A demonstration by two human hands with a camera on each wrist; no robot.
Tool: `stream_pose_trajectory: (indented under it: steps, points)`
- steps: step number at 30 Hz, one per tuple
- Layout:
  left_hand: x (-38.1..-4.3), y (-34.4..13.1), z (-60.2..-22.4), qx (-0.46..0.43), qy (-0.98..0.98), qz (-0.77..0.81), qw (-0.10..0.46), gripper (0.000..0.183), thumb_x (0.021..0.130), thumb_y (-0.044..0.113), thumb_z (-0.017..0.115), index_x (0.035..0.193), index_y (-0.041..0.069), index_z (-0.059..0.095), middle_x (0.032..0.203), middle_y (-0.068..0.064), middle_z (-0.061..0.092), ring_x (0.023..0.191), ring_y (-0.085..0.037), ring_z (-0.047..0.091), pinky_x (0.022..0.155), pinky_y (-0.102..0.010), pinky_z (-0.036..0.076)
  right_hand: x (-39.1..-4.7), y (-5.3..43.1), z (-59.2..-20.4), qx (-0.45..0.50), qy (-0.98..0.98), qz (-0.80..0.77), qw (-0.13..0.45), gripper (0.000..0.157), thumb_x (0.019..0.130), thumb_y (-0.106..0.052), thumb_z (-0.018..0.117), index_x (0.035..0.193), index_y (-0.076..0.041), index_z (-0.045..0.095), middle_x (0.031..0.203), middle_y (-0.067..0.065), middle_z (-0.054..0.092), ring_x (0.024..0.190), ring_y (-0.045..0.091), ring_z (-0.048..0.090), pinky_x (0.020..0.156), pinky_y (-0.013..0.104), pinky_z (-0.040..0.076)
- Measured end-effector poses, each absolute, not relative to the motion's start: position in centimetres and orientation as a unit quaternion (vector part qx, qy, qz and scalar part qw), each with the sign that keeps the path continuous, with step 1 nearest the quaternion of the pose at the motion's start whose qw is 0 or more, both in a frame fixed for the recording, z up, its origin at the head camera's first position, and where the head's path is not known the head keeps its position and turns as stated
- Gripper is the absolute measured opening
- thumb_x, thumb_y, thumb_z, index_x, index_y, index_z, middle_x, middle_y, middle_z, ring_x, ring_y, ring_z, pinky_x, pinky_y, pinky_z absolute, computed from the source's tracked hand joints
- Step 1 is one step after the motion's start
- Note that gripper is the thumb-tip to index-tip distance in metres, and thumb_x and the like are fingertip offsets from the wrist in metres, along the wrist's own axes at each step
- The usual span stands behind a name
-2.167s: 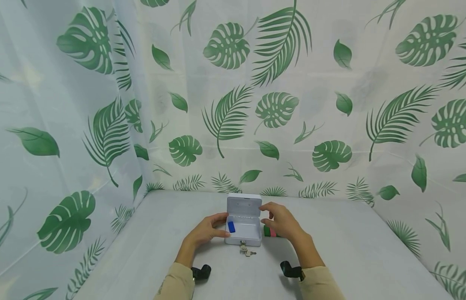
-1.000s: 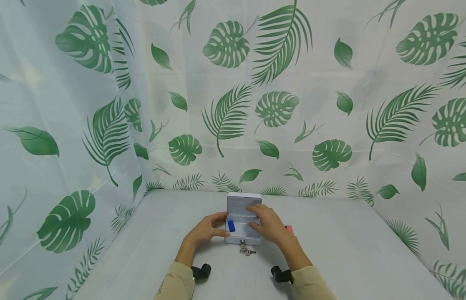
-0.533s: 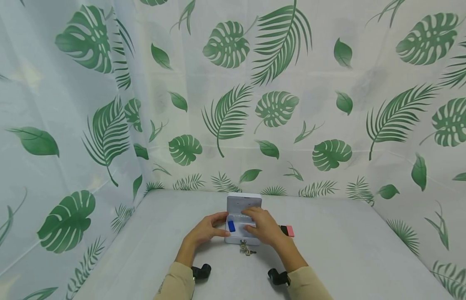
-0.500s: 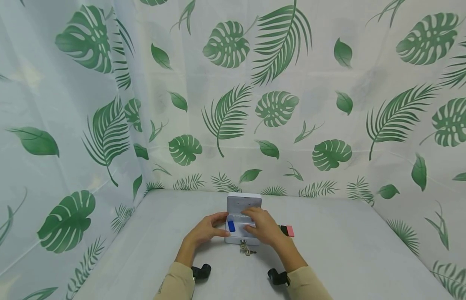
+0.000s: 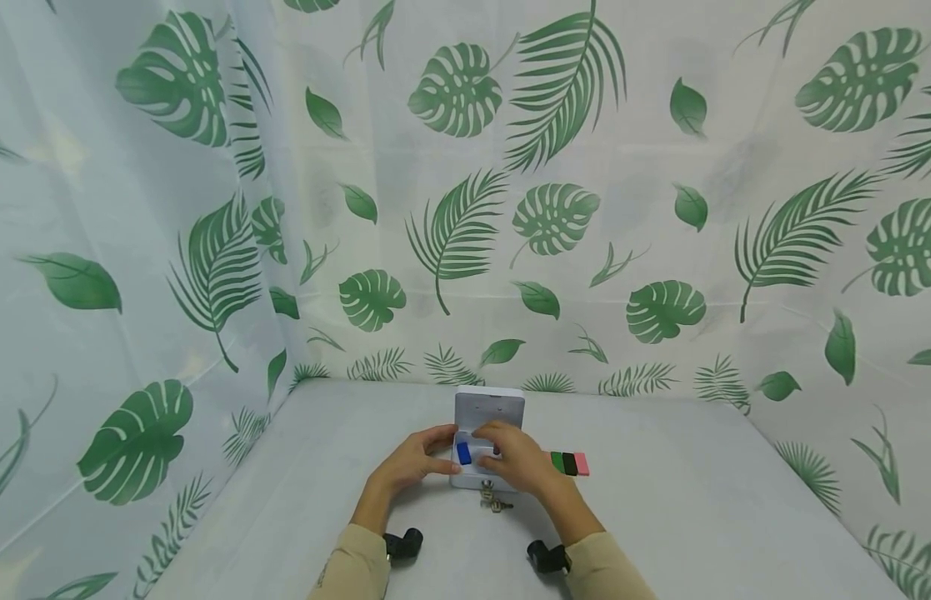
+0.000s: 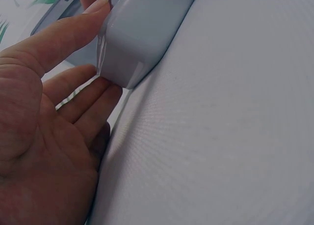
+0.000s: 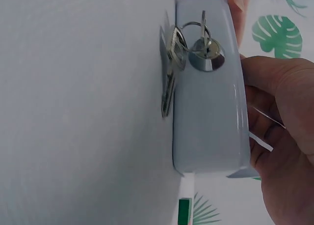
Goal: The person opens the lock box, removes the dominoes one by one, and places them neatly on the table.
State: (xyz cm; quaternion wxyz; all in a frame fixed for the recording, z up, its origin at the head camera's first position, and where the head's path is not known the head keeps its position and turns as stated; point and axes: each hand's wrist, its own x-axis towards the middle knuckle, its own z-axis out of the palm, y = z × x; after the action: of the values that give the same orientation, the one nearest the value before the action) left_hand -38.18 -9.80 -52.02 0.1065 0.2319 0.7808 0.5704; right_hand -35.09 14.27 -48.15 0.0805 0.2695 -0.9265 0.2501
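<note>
A small pale metal cash box [image 5: 471, 482] stands on the table with its lid [image 5: 489, 407] raised. My left hand [image 5: 414, 457] holds the box by its left side, thumb at the front corner and fingers along the side wall [image 6: 132, 53]. Inside, at the left, lies a small blue block [image 5: 464, 453]. Above the right part of the box my right hand [image 5: 519, 458] reaches in, thumb and fingers spread apart, with the fingertips near the block. In the right wrist view the front wall hides those fingertips. One key sits in the lock [image 7: 207, 55]; another key [image 7: 169, 90] hangs from the ring.
To the right of the box lies a row of small coloured pieces, among them a green piece [image 5: 558, 462], a black piece [image 5: 569, 464] and a pink piece [image 5: 581, 464]. A leaf-patterned curtain [image 5: 465, 233] closes off the back and sides of the white table [image 5: 705, 500].
My right hand has moved left from beside the box and lid to over the inside, nearer the blue block, uncovering the coloured row. My left hand has stayed on the box.
</note>
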Motion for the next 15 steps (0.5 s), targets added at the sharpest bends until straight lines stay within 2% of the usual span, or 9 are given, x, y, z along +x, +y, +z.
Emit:
stream_pose_trajectory:
  steps: [4, 15]
  points:
    - [-38.17, -9.81, -51.99, 0.236, 0.782, 0.567, 0.107, 0.081, 0.084, 0.02, 0.087, 0.155, 0.006, 0.048, 0.157, -0.014, 0.053, 0.149, -0.036, 0.046, 0.124, -0.056, 0.033, -35.23, 13.98, -48.24, 0.279, -0.925, 0.248, 0.076, 0.04, 0.094, -0.014, 0.078, 0.132, -0.006, 0.068, 0.128, 0.009, 0.07, 0.092, 0.016, 0.063, 0.08, 0.032, 0.057]
    - [-38.24, -9.79, -51.97, 0.236, 0.778, 0.572, 0.11, 0.08, 0.085, 0.022, 0.087, 0.154, 0.007, 0.049, 0.156, -0.013, 0.053, 0.149, -0.035, 0.046, 0.124, -0.056, 0.033, -35.82, 13.3, -48.25, 0.279, -0.927, 0.243, 0.061, 0.041, 0.094, -0.017, 0.078, 0.132, -0.007, 0.069, 0.128, 0.008, 0.07, 0.098, 0.021, 0.067, 0.086, 0.04, 0.06]
